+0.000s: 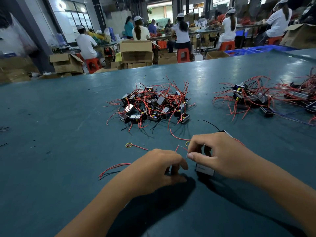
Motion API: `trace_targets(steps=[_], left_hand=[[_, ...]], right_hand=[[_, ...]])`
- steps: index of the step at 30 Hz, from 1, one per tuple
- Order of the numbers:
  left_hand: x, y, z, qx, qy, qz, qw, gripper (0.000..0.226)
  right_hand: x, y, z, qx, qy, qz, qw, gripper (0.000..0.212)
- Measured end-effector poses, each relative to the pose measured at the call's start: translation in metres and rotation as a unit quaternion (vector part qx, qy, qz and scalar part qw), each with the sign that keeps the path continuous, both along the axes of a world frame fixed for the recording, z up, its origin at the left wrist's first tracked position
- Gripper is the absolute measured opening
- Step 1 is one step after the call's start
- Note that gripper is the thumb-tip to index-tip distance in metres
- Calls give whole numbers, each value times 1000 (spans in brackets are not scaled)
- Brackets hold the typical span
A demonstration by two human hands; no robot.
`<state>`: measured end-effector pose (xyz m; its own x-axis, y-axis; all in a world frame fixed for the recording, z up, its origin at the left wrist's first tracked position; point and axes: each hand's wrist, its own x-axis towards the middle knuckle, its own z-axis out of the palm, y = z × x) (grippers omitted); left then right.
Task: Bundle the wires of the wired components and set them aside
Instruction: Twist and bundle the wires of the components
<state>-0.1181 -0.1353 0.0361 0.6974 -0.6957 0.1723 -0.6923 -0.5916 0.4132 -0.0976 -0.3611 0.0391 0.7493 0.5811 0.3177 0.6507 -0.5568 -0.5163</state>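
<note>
The right hand [215, 156] has thumb and forefinger pressed together, pinching the thin bare end of a red wire [177, 148] just above a small boxy component with a pale metal face [205, 169], which sits on the table under that hand's curled remaining fingers; the left hand [159, 170] lies close beside it, fingers curled downward with the tips at the table, and whether they grip anything beneath I cannot tell; two long red and black wires [112, 168] trail out to the left from under the left hand; a yellow rubber band [129, 145] lies just beyond the hands with a short red wire through it; farther out on the dark teal table surface [59, 117] stands a heap of small black and silver wired components tangled in red leads [153, 105]; a second such heap [253, 98] lies well apart to the right; beyond the table edge, seated workers in white caps [181, 31] and brown cardboard boxes [136, 50] fill the room
</note>
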Motion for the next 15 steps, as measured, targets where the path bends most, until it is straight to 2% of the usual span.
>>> trace_targets(steps=[4, 8, 15], left_hand=[[1, 4, -1, -1, 30, 14, 999, 37], [4, 5, -4, -45, 59, 62, 995, 51], [2, 7, -2, -36, 67, 66, 995, 32]], right_hand=[[-3, 5, 0, 16, 15, -6, 1000, 10], [-5, 5, 3, 40, 13, -23, 999, 14], [-9, 7, 1, 36, 60, -5, 998, 12]])
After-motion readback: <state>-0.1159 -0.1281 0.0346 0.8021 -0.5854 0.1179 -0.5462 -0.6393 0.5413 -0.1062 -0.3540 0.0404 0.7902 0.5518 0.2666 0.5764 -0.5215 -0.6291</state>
